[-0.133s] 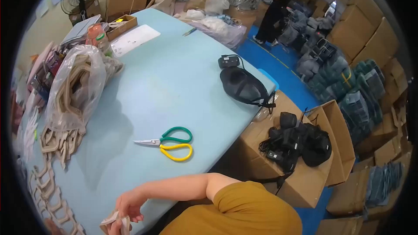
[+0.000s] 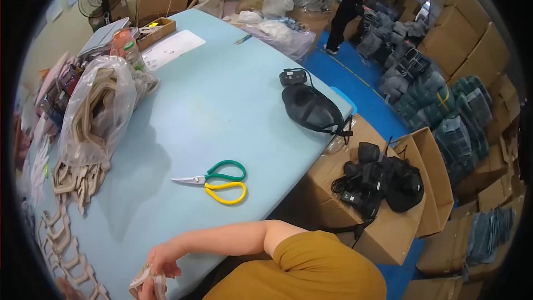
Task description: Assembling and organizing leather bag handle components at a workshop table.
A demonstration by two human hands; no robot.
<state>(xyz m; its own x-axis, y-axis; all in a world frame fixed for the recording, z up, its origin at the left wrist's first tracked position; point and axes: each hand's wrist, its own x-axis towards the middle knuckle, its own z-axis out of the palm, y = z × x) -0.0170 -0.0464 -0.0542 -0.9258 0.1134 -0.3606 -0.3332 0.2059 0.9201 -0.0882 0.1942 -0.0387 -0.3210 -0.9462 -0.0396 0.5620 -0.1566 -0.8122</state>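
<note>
At the lower left, over the table edge, my right hand [image 2: 165,258] bends its fingers down onto a small beige folded piece [image 2: 159,287]. My left hand [image 2: 147,290] shows only in part at the lower edge, pinching the same piece from below. Both hands are closed on it, close together; its exact kind is unclear. Farther up on the table lie scissors [image 2: 214,182] with one green and one yellow handle, blades slightly apart and pointing left. Left of my hands runs a row of beige angular frame-like pieces [image 2: 69,244].
A clear plastic bag [image 2: 100,111] of beige pieces stands on the light blue table [image 2: 194,116]. A black mesh pouch [image 2: 311,108] lies at its right edge. Black gear [image 2: 369,180] rests on a carton [image 2: 333,200]. Another person [image 2: 348,8] stands on the blue floor beyond.
My hands stay on the beige piece, with the right fingers shifted only slightly. The person in the background has changed stance a little.
</note>
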